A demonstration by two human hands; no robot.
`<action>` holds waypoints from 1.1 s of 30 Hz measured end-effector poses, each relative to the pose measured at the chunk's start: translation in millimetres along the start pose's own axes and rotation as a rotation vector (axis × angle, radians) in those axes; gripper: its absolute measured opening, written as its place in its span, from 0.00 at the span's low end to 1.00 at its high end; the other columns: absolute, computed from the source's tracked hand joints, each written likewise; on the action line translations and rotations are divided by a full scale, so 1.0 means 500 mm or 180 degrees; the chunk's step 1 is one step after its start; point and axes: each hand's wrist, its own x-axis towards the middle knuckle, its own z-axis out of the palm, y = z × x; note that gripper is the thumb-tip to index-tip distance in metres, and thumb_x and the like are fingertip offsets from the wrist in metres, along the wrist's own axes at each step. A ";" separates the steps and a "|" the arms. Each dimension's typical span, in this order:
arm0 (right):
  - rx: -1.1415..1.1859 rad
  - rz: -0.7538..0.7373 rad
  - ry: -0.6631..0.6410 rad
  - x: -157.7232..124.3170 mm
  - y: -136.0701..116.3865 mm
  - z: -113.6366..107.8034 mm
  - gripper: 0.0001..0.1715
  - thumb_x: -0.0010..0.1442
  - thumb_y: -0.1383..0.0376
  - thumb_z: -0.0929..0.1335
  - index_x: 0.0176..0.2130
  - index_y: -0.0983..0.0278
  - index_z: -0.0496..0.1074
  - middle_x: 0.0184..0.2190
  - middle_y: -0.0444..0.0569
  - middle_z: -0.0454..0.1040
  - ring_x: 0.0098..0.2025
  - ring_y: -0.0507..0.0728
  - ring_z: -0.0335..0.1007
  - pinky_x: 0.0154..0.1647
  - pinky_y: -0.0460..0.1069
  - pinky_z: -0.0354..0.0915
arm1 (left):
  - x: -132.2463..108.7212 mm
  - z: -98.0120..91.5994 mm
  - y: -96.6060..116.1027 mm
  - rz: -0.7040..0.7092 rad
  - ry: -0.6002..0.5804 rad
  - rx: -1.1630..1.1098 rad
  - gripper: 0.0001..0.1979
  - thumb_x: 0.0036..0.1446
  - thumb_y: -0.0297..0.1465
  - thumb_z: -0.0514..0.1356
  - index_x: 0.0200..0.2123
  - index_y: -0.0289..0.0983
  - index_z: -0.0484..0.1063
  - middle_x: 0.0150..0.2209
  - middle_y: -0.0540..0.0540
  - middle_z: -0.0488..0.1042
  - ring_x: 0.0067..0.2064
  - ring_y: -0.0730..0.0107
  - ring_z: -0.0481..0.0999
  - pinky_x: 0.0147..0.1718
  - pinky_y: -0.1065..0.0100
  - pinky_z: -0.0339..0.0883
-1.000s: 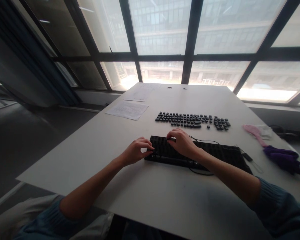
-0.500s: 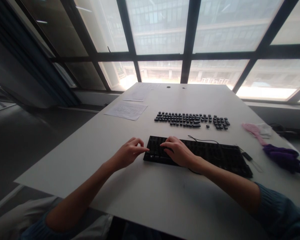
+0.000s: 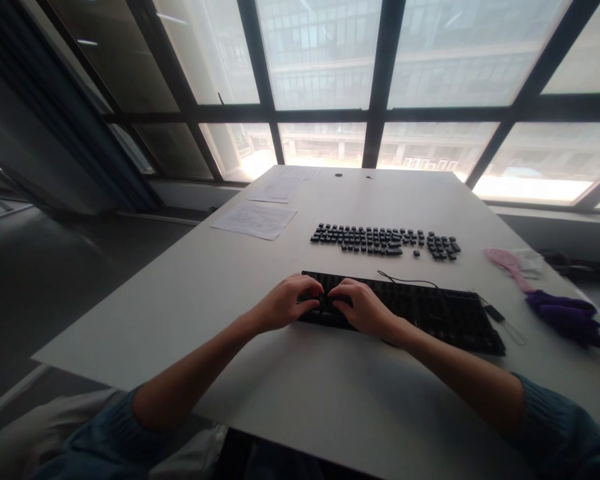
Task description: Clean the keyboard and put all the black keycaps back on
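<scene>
A black keyboard (image 3: 430, 313) lies on the white table in front of me. Over its left end, my left hand (image 3: 293, 300) bends its fingers and thumb toward each other in a pinch. Facing it, my right hand (image 3: 363, 307) is also curled, its thumb and fingertips low over the keys and close to the left fingertips. Whatever is between the fingers is too small and dark to make out. Beyond the keyboard, several loose black keycaps (image 3: 357, 235) are laid out in rows, and a single keycap (image 3: 417, 253) sits a little apart.
To the right lie a purple cloth (image 3: 563, 317), a pink item (image 3: 507, 261) and a small black tool with wire loops (image 3: 495, 313). A thin cable (image 3: 410, 281) runs behind the keyboard. Printed papers (image 3: 254, 221) rest at the left. Windows line the table's far end.
My left hand has moved right, from the keyboard's left edge to over its keys, and now meets the right hand. The right hand has barely shifted.
</scene>
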 end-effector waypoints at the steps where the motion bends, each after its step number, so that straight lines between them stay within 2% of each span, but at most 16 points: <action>1: 0.0003 0.0022 -0.0002 0.000 0.000 0.001 0.10 0.59 0.74 0.71 0.40 0.62 0.78 0.37 0.49 0.77 0.39 0.56 0.73 0.43 0.50 0.66 | 0.012 0.005 0.005 -0.0003 -0.0083 -0.0061 0.09 0.58 0.29 0.65 0.42 0.40 0.78 0.38 0.47 0.79 0.43 0.64 0.76 0.46 0.64 0.68; 6: 0.0111 0.0144 0.0022 -0.003 0.006 0.005 0.07 0.56 0.73 0.72 0.35 0.62 0.77 0.31 0.45 0.77 0.35 0.55 0.71 0.37 0.48 0.64 | 0.041 0.013 0.005 0.0034 -0.0232 -0.0223 0.05 0.57 0.28 0.65 0.37 0.40 0.81 0.34 0.49 0.80 0.39 0.67 0.76 0.45 0.66 0.66; 17: 0.0188 0.0190 -0.0037 -0.006 0.010 0.006 0.06 0.57 0.72 0.72 0.36 0.62 0.78 0.33 0.47 0.77 0.35 0.55 0.72 0.38 0.48 0.65 | 0.029 0.024 -0.015 -0.0274 -0.0297 -0.0393 0.06 0.56 0.30 0.66 0.37 0.40 0.82 0.34 0.48 0.81 0.35 0.68 0.75 0.38 0.68 0.66; 27: 0.0120 0.0175 -0.0051 -0.006 0.005 0.005 0.07 0.57 0.74 0.72 0.35 0.63 0.78 0.33 0.46 0.76 0.36 0.55 0.71 0.38 0.48 0.65 | 0.025 0.027 -0.020 -0.0055 -0.0298 -0.0452 0.06 0.57 0.30 0.66 0.38 0.40 0.82 0.37 0.47 0.80 0.37 0.69 0.77 0.40 0.69 0.68; 33: 0.0072 0.0024 -0.0010 -0.010 0.011 0.011 0.07 0.57 0.73 0.73 0.36 0.62 0.77 0.33 0.47 0.75 0.37 0.55 0.71 0.39 0.49 0.65 | 0.023 0.030 -0.019 0.0061 -0.0254 -0.0533 0.05 0.55 0.30 0.67 0.36 0.40 0.83 0.37 0.47 0.80 0.38 0.68 0.78 0.41 0.68 0.70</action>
